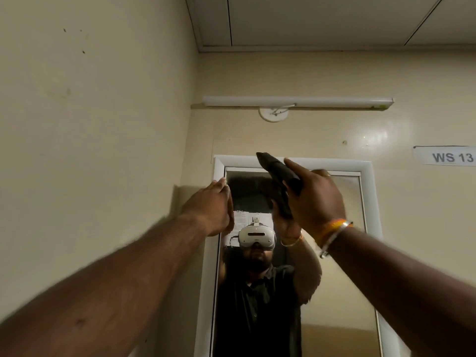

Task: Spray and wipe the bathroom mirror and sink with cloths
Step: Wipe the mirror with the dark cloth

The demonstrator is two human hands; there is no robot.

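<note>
Tall white-framed mirror (342, 228) on the cream wall, a dark folded cloth (279, 181) against its upper edge

The mirror (334, 253) hangs close to the corner: the side wall (90, 112) stands just left of its white frame (219, 163), leaving only a narrow strip there, and the left hand (211, 210) fills that upper-left edge. The right hand (314, 199) with a dark cloth (278, 181) covers the top middle. The glass to the right is open. A tube light (296, 102) juts from the wall above.
</note>
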